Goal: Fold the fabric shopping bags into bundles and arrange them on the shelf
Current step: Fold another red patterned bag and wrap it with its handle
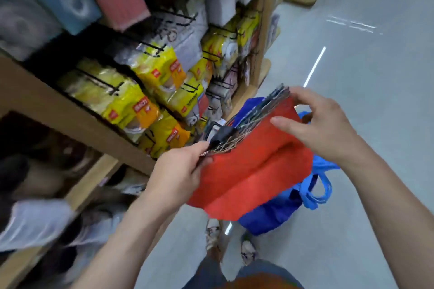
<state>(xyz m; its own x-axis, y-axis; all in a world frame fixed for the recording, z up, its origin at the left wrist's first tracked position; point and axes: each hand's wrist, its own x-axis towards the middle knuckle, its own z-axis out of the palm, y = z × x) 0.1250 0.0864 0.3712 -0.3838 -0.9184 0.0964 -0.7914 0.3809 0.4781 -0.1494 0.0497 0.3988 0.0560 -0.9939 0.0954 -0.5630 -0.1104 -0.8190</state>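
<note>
Stack of bags held in both hands, above the floor.
Left hand fingers pinch the left edge of the red folded fabric bag; right hand fingers curl over its far right corner. Dark patterned flat bags lie stacked behind it, a blue fabric bag hangs beneath, and the wooden shelf stands to its left.

Head camera looks steeply down, close above hands.
</note>
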